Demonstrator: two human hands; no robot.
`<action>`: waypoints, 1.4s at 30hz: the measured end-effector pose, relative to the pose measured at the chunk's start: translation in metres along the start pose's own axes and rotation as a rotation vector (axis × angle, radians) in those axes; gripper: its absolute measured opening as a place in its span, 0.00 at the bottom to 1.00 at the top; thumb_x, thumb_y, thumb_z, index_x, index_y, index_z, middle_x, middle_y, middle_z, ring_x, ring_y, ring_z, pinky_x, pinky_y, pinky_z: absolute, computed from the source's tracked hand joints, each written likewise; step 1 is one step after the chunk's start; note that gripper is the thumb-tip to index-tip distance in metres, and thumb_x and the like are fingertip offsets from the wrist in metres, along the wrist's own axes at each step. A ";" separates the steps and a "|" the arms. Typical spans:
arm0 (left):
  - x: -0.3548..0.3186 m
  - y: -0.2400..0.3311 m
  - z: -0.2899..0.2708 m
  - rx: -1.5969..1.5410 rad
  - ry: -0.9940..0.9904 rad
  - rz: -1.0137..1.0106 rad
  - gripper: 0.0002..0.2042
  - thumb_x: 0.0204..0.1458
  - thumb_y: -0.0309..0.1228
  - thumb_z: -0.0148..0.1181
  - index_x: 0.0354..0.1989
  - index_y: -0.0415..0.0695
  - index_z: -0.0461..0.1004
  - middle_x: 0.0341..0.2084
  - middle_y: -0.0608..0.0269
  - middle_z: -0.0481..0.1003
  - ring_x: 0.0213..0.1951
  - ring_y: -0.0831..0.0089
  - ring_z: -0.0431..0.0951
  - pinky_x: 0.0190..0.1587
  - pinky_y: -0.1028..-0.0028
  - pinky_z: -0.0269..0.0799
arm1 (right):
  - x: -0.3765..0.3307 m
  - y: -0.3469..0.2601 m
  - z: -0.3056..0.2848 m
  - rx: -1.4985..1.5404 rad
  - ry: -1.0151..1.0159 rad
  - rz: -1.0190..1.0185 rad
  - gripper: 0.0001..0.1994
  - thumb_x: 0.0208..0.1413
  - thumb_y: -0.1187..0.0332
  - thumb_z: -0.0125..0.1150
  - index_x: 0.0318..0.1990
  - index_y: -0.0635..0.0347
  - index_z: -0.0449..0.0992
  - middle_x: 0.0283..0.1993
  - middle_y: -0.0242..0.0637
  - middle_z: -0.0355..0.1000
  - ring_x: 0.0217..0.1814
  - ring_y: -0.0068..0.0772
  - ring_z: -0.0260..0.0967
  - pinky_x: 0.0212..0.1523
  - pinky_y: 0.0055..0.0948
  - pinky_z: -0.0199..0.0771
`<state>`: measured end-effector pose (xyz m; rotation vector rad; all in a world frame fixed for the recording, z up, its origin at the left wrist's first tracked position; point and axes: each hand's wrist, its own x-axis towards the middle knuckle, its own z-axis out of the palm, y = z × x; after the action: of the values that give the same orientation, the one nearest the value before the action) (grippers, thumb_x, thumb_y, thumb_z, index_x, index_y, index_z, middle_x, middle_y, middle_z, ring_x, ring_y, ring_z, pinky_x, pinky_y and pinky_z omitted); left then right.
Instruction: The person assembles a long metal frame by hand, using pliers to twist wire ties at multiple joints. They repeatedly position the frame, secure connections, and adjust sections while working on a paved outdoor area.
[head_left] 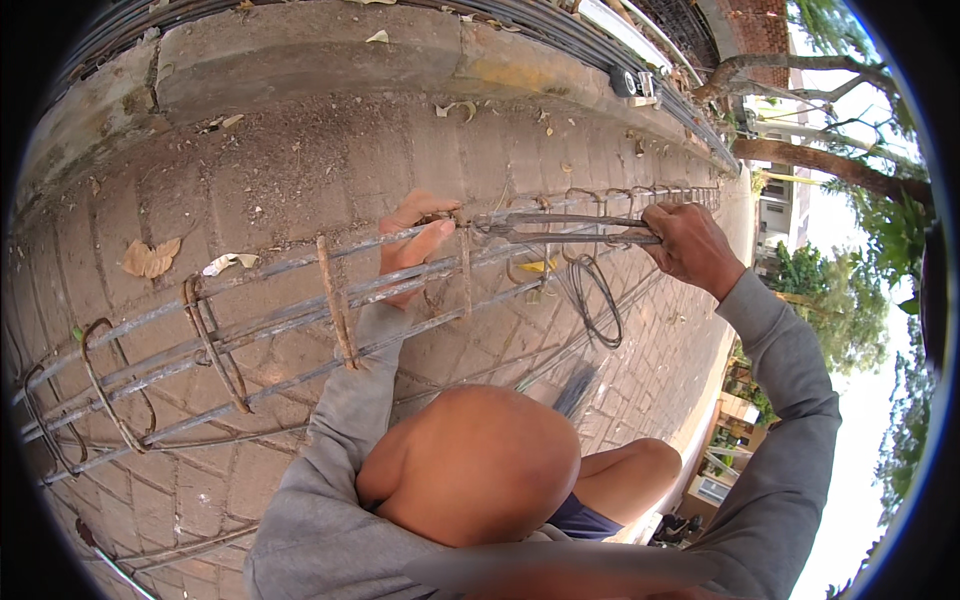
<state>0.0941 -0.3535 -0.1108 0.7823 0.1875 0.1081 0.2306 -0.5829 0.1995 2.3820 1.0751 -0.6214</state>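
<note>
A long rebar cage (345,300) of grey bars with rusty stirrups runs from the lower left to the far right. My left hand (408,250) is closed around its upper bars, thumb and forefinger pinched beside a rusty stirrup (465,265). My right hand (695,248) grips the handle ends of long-handled pincers (570,222), which lie almost level along the top bar. The pincers' jaws meet the top corner of that stirrup, close to my left fingertips. Any tie wire in the jaws is too small to make out.
A loop of thin wire (597,303) hangs or lies just past the cage. Beyond the paved ground (520,150) runs a concrete curb (310,50), with long bars stacked behind it. Dry leaves (151,258) lie about. My bent knee (490,460) is close below the cage.
</note>
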 end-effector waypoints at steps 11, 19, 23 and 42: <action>0.000 0.006 0.001 0.089 -0.011 0.103 0.17 0.54 0.35 0.64 0.45 0.33 0.83 0.37 0.58 0.78 0.39 0.71 0.75 0.44 0.70 0.68 | 0.005 -0.003 -0.004 -0.077 0.103 -0.069 0.14 0.55 0.60 0.72 0.38 0.58 0.75 0.34 0.42 0.73 0.38 0.53 0.75 0.37 0.49 0.73; -0.001 -0.022 0.002 -0.020 0.035 0.028 0.17 0.55 0.35 0.64 0.45 0.33 0.83 0.38 0.56 0.79 0.38 0.69 0.75 0.43 0.70 0.70 | -0.004 -0.038 -0.055 -0.313 -0.089 -0.129 0.21 0.56 0.60 0.72 0.48 0.65 0.71 0.33 0.44 0.72 0.32 0.54 0.77 0.35 0.49 0.76; 0.000 -0.034 -0.004 -0.069 -0.017 0.042 0.13 0.62 0.29 0.58 0.49 0.34 0.80 0.26 0.72 0.69 0.26 0.85 0.64 0.28 0.77 0.57 | 0.001 -0.053 -0.053 0.135 -0.402 0.087 0.10 0.46 0.77 0.64 0.32 0.71 0.69 0.21 0.56 0.69 0.33 0.63 0.77 0.34 0.52 0.76; -0.003 -0.046 0.000 -0.002 0.047 0.199 0.09 0.60 0.26 0.60 0.42 0.32 0.81 0.38 0.54 0.79 0.39 0.67 0.79 0.43 0.69 0.72 | -0.017 -0.088 -0.104 -0.339 -0.285 0.135 0.22 0.66 0.51 0.64 0.30 0.64 0.77 0.29 0.45 0.74 0.34 0.38 0.78 0.33 0.38 0.77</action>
<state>0.0928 -0.3862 -0.1432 0.7959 0.1538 0.3149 0.1747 -0.4812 0.2731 1.9846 0.8158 -0.6486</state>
